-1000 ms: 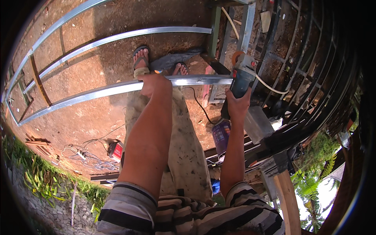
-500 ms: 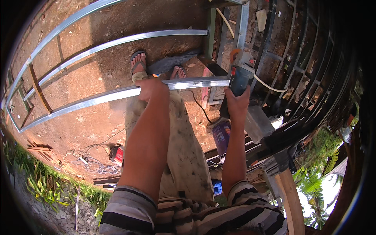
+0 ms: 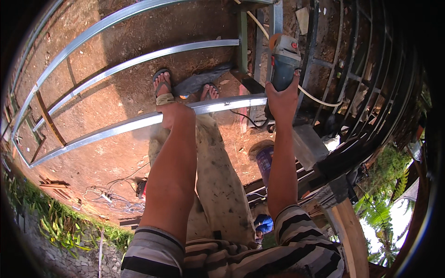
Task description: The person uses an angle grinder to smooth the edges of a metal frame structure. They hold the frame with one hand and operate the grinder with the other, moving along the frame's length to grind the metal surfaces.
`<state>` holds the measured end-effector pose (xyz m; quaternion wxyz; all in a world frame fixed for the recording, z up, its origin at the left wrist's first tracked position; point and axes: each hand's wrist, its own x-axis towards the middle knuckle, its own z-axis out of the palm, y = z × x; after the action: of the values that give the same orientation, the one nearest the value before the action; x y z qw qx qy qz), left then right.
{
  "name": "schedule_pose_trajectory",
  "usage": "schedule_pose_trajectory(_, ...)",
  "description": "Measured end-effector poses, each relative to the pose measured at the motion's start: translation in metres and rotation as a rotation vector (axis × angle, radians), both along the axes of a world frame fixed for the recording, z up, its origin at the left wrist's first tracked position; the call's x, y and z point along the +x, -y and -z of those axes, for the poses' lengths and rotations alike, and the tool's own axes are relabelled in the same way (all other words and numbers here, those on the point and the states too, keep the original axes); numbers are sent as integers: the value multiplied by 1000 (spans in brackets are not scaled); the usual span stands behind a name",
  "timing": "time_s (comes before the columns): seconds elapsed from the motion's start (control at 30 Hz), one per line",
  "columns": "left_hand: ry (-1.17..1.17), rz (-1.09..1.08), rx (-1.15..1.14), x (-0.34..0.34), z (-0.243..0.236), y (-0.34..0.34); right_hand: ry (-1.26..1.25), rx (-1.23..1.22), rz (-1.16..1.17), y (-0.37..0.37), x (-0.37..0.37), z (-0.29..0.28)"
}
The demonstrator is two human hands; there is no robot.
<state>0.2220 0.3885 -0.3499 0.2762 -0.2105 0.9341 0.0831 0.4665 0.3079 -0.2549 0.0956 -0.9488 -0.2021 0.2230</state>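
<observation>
My left hand (image 3: 176, 113) is closed around a long galvanised steel bar (image 3: 232, 102) that crosses in front of my legs. My right hand (image 3: 282, 99) grips a dark teal angle grinder (image 3: 286, 65) at the bar's right end. Its orange disc (image 3: 274, 41) points away from me, beyond the bar. Below my right hand a pale cord (image 3: 317, 97) runs off to the right. Both my feet in flip-flops show on the dirt ground beyond the bar, beside a dark flat scrap (image 3: 190, 83).
Other steel bars (image 3: 139, 60) form a frame on the left. Dark metal grilles (image 3: 352, 65) fill the right. A purple bucket (image 3: 263, 162), tangled cables (image 3: 111, 199), a wooden post (image 3: 352, 236) and grey sheet piece (image 3: 308, 146) lie around me. Someone in blue (image 3: 263, 224) is partly visible low in view.
The grinder and my right hand have moved away from my body, up the picture. My left hand and the bar appear lower and slightly leftward, with both grips unchanged.
</observation>
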Motion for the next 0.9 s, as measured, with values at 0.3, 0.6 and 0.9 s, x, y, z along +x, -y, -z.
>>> schedule_pose_trajectory(0.3,-61,-22,29,4,-3,-3,26,24,-55,15,-12,-3)
schedule_pose_trajectory(0.6,-70,-117,78,7,-16,-10,-2,20,-43,19,-6,-10)
schedule_pose_trajectory(0.9,-83,-140,123,8,-17,-9,-34,-25,-43,-2,1,-12)
